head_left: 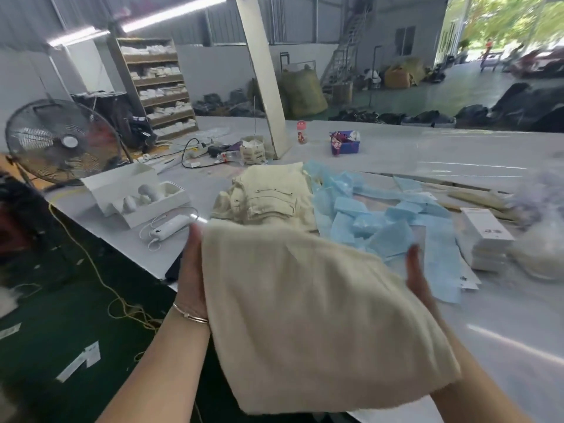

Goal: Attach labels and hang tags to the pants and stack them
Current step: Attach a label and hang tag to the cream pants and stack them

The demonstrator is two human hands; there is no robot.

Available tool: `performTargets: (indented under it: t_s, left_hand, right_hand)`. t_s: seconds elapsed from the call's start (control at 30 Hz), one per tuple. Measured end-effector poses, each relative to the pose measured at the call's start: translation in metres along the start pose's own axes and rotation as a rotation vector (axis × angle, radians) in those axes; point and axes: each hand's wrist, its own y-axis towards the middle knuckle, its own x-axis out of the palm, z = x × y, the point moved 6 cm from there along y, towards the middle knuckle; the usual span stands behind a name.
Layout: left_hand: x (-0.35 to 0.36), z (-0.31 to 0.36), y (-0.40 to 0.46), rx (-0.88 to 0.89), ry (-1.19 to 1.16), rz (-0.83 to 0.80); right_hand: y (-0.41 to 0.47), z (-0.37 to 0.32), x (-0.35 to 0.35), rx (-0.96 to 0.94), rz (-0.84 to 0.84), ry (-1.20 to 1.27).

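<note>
A folded pair of cream pants (311, 312) is held up over the near table edge between both hands. My left hand (190, 270) supports its left side with straight fingers. My right hand (419, 279) does the same on the right side, mostly hidden under the cloth. Beyond it lies a stack of folded cream pants (268, 196) with the waistband and buttons showing. Blue paper labels (375, 215) lie scattered to the right of the stack. A pile of white hang tags (488, 239) stands further right.
A white box (134, 193) with white parts and a white handheld device with cable (168, 228) lie at the left of the white table (503, 315). A floor fan (61, 141) stands left. A slanted white post (262, 71), a purple box (346, 145) and clutter sit further back.
</note>
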Motion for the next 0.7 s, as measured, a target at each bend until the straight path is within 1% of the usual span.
performTargets:
  t_s: [0.07, 0.1, 0.13, 0.17, 0.23, 0.27, 0.3, 0.33, 0.37, 0.4, 0.43, 0.47, 0.53, 0.6, 0.63, 0.7]
  left_hand:
    - [0.010, -0.010, -0.008, -0.156, 0.210, 0.006]
    - [0.012, -0.008, -0.009, -0.180, 0.323, 0.024]
    - [0.014, -0.002, -0.009, -0.174, 0.409, 0.065]
    - [0.013, 0.009, -0.008, -0.133, 0.457, 0.088]
    - [0.019, 0.035, -0.006, 0.000, 0.507, 0.152]
    - [0.022, 0.050, -0.006, 0.084, 0.579, 0.239]
    - [0.025, 0.066, -0.008, 0.184, 0.712, 0.366]
    - [0.032, 0.081, -0.013, 0.299, 0.907, 0.505]
    - [0.044, 0.091, -0.019, 0.417, 1.126, 0.588]
    - [0.061, 0.095, -0.023, 0.490, 1.334, 0.597]
    - [0.077, 0.092, -0.023, 0.502, 1.506, 0.552]
    - [0.092, 0.086, -0.023, 0.477, 1.626, 0.483]
    - [0.123, 0.072, -0.023, 0.467, 1.775, 0.323]
    - [0.147, 0.055, -0.019, 0.456, 1.805, 0.079]
    - [0.156, 0.046, -0.016, 0.393, 1.782, -0.055]
    - [0.171, 0.030, -0.009, 0.233, 1.740, -0.259]
  right_hand:
    - [-0.012, 0.001, 0.004, 0.151, -0.083, -0.137]
    - [-0.021, 0.001, 0.008, 0.221, -0.145, -0.160]
    - [-0.030, -0.005, 0.009, 0.225, -0.176, -0.160]
    - [-0.033, -0.015, 0.010, 0.179, -0.180, -0.163]
    - [-0.038, -0.043, 0.011, 0.001, -0.138, -0.186]
    - [-0.040, -0.057, 0.017, -0.080, -0.145, -0.196]
    - [-0.044, -0.069, 0.024, -0.148, -0.150, -0.219]
    - [-0.045, -0.079, 0.030, -0.203, -0.159, -0.242]
    - [-0.047, -0.087, 0.036, -0.251, -0.171, -0.260]
    - [-0.050, -0.094, 0.043, -0.285, -0.191, -0.268]
    - [-0.053, -0.101, 0.050, -0.307, -0.213, -0.272]
    - [-0.056, -0.107, 0.057, -0.321, -0.238, -0.280]
    - [-0.061, -0.119, 0.067, -0.347, -0.277, -0.297]
    - [-0.065, -0.127, 0.070, -0.351, -0.299, -0.328]
    - [-0.066, -0.129, 0.067, -0.351, -0.295, -0.351]
    - [-0.070, -0.137, 0.060, -0.356, -0.279, -0.401]
